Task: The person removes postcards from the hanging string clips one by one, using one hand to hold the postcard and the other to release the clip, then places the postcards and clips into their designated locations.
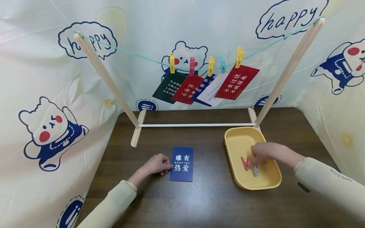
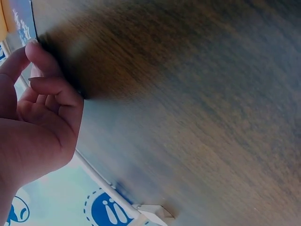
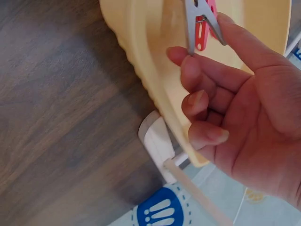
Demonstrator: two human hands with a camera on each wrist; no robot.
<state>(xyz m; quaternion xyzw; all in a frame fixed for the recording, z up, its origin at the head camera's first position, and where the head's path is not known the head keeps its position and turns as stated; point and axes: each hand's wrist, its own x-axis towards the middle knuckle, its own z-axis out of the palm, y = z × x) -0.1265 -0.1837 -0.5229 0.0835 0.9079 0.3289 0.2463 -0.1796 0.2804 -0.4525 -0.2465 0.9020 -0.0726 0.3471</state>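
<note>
A blue card (image 1: 181,177) with white characters lies on the table. My left hand (image 1: 158,164) pinches its left edge between thumb and index finger; the left wrist view catches only a strip of the card (image 2: 22,23) beyond the fingertips. Over the yellow tray (image 1: 236,177), my right hand (image 1: 261,152) pinches the handle ends of a grey clothespin (image 1: 255,171) with thumb and index finger. The other fingers curl loosely in the right wrist view. A red clothespin (image 1: 244,163) lies in the tray near the grey one, partly behind it in the right wrist view.
Behind, a wooden stand (image 1: 289,72) carries a green string (image 1: 137,55). Several cards hang from it on clothespins, including a dark green card (image 1: 168,87) and a red card (image 1: 236,82). A white rod (image 1: 196,125) joins the stand's feet. Printed cloth (image 1: 65,82) surrounds the table.
</note>
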